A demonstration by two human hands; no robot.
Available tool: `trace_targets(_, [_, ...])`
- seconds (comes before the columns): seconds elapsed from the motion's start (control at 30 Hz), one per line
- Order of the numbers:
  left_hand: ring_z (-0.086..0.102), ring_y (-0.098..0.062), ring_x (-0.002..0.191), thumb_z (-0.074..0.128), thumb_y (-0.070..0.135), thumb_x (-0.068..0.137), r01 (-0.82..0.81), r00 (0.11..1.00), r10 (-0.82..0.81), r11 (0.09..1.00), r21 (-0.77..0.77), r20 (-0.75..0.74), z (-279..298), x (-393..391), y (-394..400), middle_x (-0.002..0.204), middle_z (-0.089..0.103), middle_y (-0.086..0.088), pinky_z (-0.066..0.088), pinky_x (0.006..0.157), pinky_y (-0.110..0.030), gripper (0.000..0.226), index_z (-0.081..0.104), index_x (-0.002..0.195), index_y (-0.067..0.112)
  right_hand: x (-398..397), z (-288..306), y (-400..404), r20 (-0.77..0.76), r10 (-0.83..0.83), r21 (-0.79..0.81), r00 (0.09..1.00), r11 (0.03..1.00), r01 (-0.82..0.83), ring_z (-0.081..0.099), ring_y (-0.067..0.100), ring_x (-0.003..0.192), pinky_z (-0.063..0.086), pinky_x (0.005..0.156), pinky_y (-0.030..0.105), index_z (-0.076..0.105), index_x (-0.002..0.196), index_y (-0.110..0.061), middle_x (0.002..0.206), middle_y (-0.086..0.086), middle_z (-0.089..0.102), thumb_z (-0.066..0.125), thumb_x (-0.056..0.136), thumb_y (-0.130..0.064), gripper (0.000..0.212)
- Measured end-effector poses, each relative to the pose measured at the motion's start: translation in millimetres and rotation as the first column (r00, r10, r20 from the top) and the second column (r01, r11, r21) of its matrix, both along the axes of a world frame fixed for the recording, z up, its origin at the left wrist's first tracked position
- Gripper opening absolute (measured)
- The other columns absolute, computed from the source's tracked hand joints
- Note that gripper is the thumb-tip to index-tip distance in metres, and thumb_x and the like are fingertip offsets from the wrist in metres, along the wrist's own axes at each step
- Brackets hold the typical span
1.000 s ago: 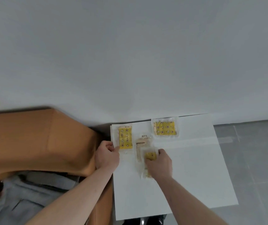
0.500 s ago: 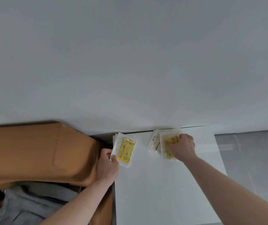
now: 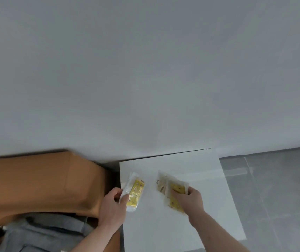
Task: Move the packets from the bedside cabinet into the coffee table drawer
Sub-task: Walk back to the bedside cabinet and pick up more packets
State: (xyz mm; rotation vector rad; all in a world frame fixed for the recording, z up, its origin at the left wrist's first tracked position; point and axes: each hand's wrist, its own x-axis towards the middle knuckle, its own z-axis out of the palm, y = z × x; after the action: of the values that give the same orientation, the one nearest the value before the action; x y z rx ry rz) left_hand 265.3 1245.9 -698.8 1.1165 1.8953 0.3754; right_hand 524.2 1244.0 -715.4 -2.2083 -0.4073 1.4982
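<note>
**Both hands full, packets coming off the cabinet**

Two hands are busy at the white bedside cabinet (image 3: pixel 191 224). Our left hand (image 3: pixel 111 209) is at the cabinet's left edge. Its fingers are curled around one yellow packet (image 3: pixel 135 191), which tilts up off the top. Our right hand (image 3: pixel 191 200) is near the middle of the top, closer to the back edge. Its fingers are clamped on a small stack of packets (image 3: pixel 172 188), a yellow one in front and a pale one behind. We cannot tell how many are in the stack.

We think we are at the picking-up step. No packets lie loose on the top. We cannot see the coffee table drawer.

Next, we think we must carry the packets to the drawer without letting any slip. The wrappers look smooth and thin, so we should hold tight. An orange headboard (image 3: pixel 36 182) and grey bedding (image 3: pixel 45 231) sit left of the cabinet.
</note>
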Motion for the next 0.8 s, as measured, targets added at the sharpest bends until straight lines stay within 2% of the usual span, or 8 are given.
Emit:
trace_targets(0.1, [0.07,-0.007,0.078,0.072,0.023,0.096,0.005,0.999,-0.004,1.0,-0.013,0.051,45,-2,-22,0.083,0.076,0.01,0.057,0.072,-0.032,0.01,0.072,0.088,0.029,2,52,-35,-0.045,-0.115,0.001,0.992,0.993,0.116,0.077,0.017,0.078,0.06,0.059,0.028,0.078,0.091,-0.02,0.076,-0.008,0.079,0.087,0.082,-0.026,0.014])
trace_targets(0.2, [0.07,-0.004,0.078,0.072,0.025,0.095,0.062,0.995,-0.059,0.997,-0.036,0.084,102,-2,-44,0.086,0.076,0.015,0.055,0.069,-0.028,0.009,0.073,0.088,0.03,3,117,-75,-0.074,-0.22,-0.015,0.973,0.975,0.22,0.079,0.016,0.076,0.059,0.059,0.027,0.078,0.096,-0.019,0.081,-0.008,0.08,0.086,0.085,-0.029,0.017])
trace_targets(0.33, [0.07,-0.01,0.083,0.071,0.025,0.096,0.159,0.983,-0.155,0.987,-0.028,0.102,179,-3,-67,0.086,0.076,0.008,0.057,0.077,-0.036,0.007,0.072,0.09,0.028,-1,205,-133,-0.085,-0.305,-0.006,0.948,0.952,0.306,0.079,0.014,0.076,0.059,0.058,0.026,0.075,0.104,-0.018,0.087,-0.005,0.081,0.081,0.091,-0.028,0.017])
trace_targets(0.43, [0.068,-0.006,0.085,0.07,0.027,0.097,0.254,0.963,-0.254,0.967,0.008,0.088,223,0,-83,0.089,0.074,0.012,0.05,0.068,-0.026,0.004,0.07,0.094,0.03,-4,257,-175,-0.082,-0.381,0.015,0.921,0.923,0.384,0.078,0.013,0.081,0.058,0.056,0.023,0.073,0.105,-0.018,0.095,-0.002,0.08,0.079,0.092,-0.026,0.016])
trace_targets(0.53, [0.067,-0.005,0.088,0.066,0.029,0.099,0.398,0.914,-0.396,0.918,-0.005,0.088,250,8,-98,0.095,0.071,0.015,0.046,0.065,-0.02,0.002,0.067,0.101,0.029,-7,289,-213,-0.087,-0.448,0.047,0.89,0.89,0.453,0.079,0.013,0.082,0.058,0.058,0.023,0.073,0.105,-0.02,0.097,-0.003,0.081,0.079,0.093,-0.026,0.015])
trace_targets(0.67, [0.065,-0.005,0.089,0.065,0.029,0.1,0.571,0.819,-0.571,0.821,0.012,0.062,275,30,-100,0.095,0.069,0.015,0.046,0.067,-0.022,0.006,0.063,0.094,0.031,-4,311,-254,-0.134,-0.546,0.083,0.827,0.825,0.559,0.078,0.007,0.075,0.057,0.053,0.019,0.074,0.104,-0.022,0.087,-0.009,0.081,0.074,0.096,-0.027,0.009])
trace_targets(0.8, [0.067,-0.012,0.086,0.064,0.034,0.1,0.705,0.708,-0.706,0.708,0.04,0.032,298,62,-108,0.098,0.069,0.01,0.049,0.066,-0.022,0.006,0.063,0.096,0.029,10,325,-292,-0.185,-0.628,0.13,0.756,0.747,0.652,0.079,0.012,0.079,0.058,0.055,0.022,0.075,0.106,-0.02,0.089,-0.005,0.082,0.071,0.098,-0.025,0.011])
